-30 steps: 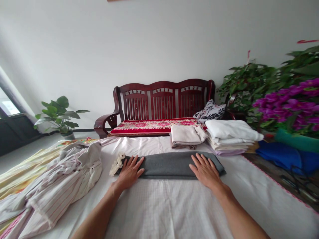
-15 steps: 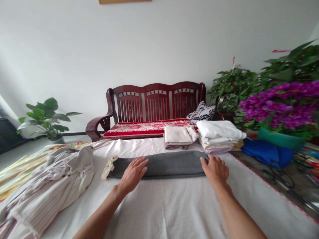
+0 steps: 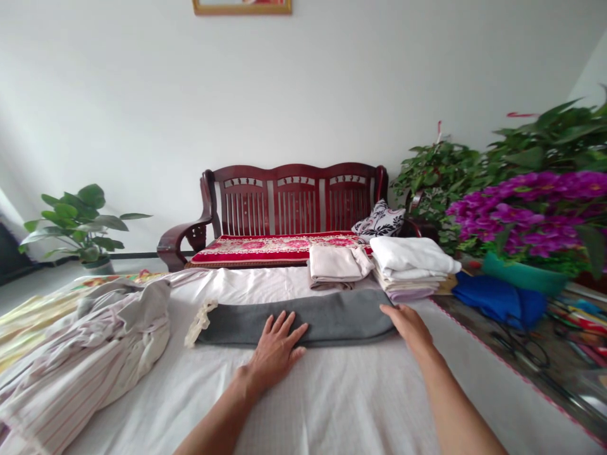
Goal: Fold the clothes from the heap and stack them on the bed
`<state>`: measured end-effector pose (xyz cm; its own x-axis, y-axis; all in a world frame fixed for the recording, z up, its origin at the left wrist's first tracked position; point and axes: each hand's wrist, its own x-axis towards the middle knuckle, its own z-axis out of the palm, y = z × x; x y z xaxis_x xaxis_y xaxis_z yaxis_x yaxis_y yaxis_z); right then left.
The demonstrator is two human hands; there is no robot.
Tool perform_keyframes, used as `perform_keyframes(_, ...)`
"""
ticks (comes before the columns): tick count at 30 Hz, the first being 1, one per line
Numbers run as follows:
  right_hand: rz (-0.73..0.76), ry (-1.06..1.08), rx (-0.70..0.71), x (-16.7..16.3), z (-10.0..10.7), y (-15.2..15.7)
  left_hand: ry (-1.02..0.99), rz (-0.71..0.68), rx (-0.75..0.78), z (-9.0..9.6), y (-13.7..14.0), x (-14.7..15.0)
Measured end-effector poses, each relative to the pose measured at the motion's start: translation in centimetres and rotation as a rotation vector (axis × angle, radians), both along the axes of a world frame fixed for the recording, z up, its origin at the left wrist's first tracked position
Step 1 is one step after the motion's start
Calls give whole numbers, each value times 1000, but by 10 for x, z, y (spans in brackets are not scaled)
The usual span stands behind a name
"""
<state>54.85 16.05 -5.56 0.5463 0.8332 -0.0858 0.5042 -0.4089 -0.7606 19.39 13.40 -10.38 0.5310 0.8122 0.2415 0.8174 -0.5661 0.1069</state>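
A dark grey garment [image 3: 332,319], folded into a long flat strip, lies crosswise on the white sheet. Cream lace trim [image 3: 201,323] edges its left end. My left hand [image 3: 277,351] rests flat near the strip's middle, fingers spread over its front edge. At the right end, my right hand [image 3: 411,328] has its fingers closed on the garment's corner; part of that grip is hidden. Just behind the strip sit a folded beige cloth [image 3: 337,264] and a stack of folded white cloths [image 3: 410,259].
A crumpled striped cloth [image 3: 109,347] heaps on the left. Beyond the sheet stands a wooden bench [image 3: 294,196] with a red cover and a patterned cushion [image 3: 382,220]. To the right are purple flowers [image 3: 526,208], a blue cloth [image 3: 500,300] and cluttered small items. A potted plant [image 3: 90,221] stands left.
My left hand has slid right along the grey garment, from near its lace end toward the middle, its fingers now more spread. My right hand stays at the right end. The view has tilted up slightly.
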Motion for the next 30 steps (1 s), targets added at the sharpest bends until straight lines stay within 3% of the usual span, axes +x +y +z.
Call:
perform_keyframes(4,-53,509,273,-20,7,7,-46,-38,-54,4,-2,1)
perform_keyframes(8,35,735,450,-60,33,4,-204,-59,-123,5,-2,2)
perform_keyframes(10,175,788,514,-85,46,-2,-415,-70,-183,5,-1,3)
perform_keyframes(12,435,775,505,-109,51,-9,-765,-39,-258,5,2,3)
perform_keyframes(14,645,701,480,-127,47,-13,-1194,40,-367,5,6,0)
perform_keyframes(16,707,546,504,-137,31,-14,-1553,140,-524,6,12,-4)
perform_keyframes(18,728,287,537,-140,10,-13,-1737,217,-702,10,17,-8)
perform_keyframes(20,806,-23,521,-141,-11,-12,-1768,300,-801,14,21,-9)
perform_keyframes(23,925,-333,453,-141,-30,-16,-1687,406,-765,19,24,-3)
perform_keyframes(30,913,-504,475,-141,-32,-20,-1371,477,-463,16,25,5)
